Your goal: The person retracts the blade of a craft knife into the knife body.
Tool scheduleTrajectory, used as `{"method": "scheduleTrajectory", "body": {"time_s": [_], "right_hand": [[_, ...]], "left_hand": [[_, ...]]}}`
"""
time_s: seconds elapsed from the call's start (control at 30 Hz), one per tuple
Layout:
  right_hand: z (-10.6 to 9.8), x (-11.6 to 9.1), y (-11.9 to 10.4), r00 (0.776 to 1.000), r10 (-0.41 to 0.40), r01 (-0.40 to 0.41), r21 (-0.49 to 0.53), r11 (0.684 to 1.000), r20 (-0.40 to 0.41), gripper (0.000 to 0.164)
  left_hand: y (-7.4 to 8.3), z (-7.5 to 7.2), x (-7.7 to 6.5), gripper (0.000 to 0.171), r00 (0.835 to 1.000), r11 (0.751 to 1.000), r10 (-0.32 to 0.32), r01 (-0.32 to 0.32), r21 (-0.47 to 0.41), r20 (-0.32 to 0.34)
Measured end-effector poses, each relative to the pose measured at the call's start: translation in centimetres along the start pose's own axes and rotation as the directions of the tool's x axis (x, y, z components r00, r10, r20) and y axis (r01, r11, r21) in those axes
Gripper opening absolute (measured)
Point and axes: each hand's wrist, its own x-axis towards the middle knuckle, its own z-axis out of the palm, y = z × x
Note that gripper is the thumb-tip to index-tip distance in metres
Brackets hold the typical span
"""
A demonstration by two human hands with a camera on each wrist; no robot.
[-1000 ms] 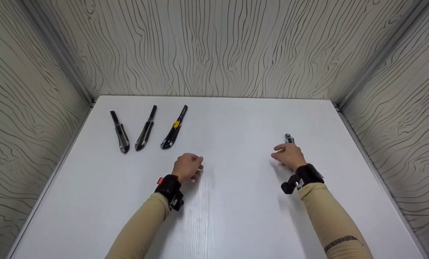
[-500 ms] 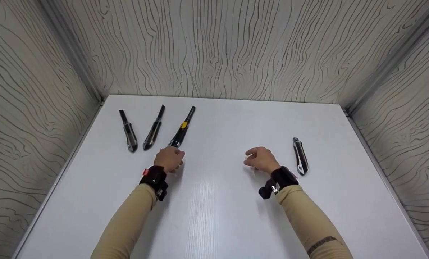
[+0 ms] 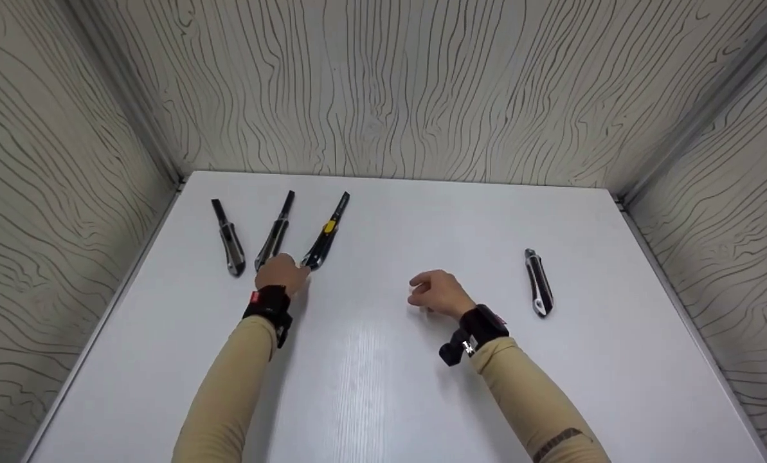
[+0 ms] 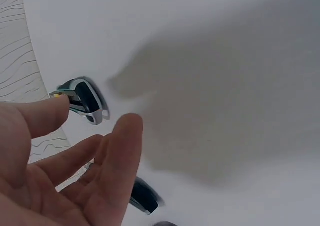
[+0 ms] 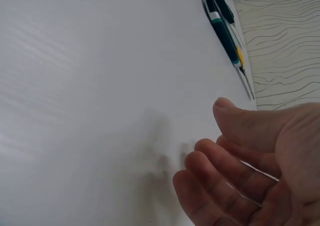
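Note:
My left hand (image 3: 281, 275) is over the butt end of the middle utility knife (image 3: 275, 235), hiding part of its handle. In the left wrist view its thumb (image 4: 47, 117) and fingers stand apart with nothing between them. Just to the right lies a black utility knife with a yellow slider (image 3: 329, 226). A third utility knife (image 3: 230, 244) lies farthest left. My right hand (image 3: 440, 294) hovers over the middle of the table, fingers loosely bent and holding nothing. Off to its right lies another utility knife (image 3: 539, 283), its dark handle edged in silver.
The white table (image 3: 383, 386) has a wood-grain patterned panel (image 3: 383, 90) along its back edge. Similar panels rise at the left (image 3: 49, 193) and right (image 3: 730, 218), joined by grey corner strips.
The right hand has moved left, away from the knife at the right, which is now in full view. My left hand has moved left and slightly forward to the middle knife's butt.

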Motion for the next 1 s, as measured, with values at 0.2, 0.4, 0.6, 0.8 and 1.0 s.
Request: {"method": "scheduleTrajectory", "body": {"time_s": [0.2,0.4,0.6,0.8,1.0], "right_hand": [[0.8,-0.1,-0.4,0.999,-0.036,0.036,0.008,0.999,0.030,0.041],[1.0,-0.2,-0.6,0.997,-0.064,0.064,-0.002,0.998,0.037,0.041],[0.9,-0.3,-0.5,0.998,-0.053,0.054,-0.007,0.999,0.038,0.041],[0.7,-0.3,-0.4,0.999,-0.042,0.042,-0.012,0.999,0.026,0.040],[0.4,-0.3,-0.2,0.999,-0.026,0.026,0.000,1.000,0.024,0.041]], "left_hand": [[0.2,0.5,0.7,0.032,0.999,0.999,-0.039,0.039,0.017,0.030],[0.7,1.0,1.0,0.025,0.999,0.999,-0.046,0.046,0.016,0.018],[0.9,2.2,1.7,0.026,0.998,0.997,-0.045,0.048,0.058,-0.046],[1.0,3.0,2.3,0.027,0.993,0.998,-0.008,0.015,0.060,-0.115],[1.3,3.2,2.6,0.032,0.990,0.998,0.022,-0.013,0.069,-0.137]]}}
